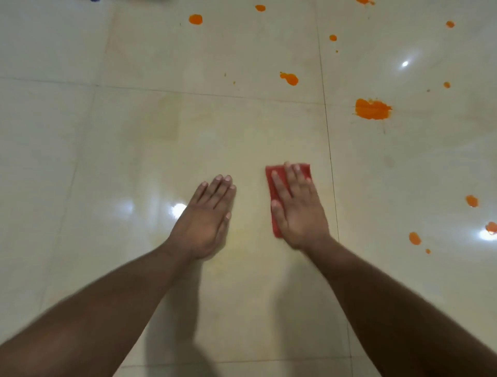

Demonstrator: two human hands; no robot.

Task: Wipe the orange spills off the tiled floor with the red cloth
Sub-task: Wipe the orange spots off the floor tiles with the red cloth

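My right hand [298, 207] lies flat, fingers spread, on the folded red cloth [273, 183], pressing it to the cream tiled floor [134, 140]. My left hand [207, 218] rests palm down on the bare tile beside it, holding nothing. Orange spills dot the floor ahead and to the right: a large splash [372, 109], a smaller blob [290, 78], a round spot [195, 19] far ahead, and several small drops [415, 238] at the right. The tile under and between my hands shows only a faint yellowish smear.
Dark grout lines [329, 161] cross the glossy tiles. Bright light reflections [178, 209] shine on the floor near my left hand and at the right. A dark blue object [94, 0] peeks in at the top left edge.
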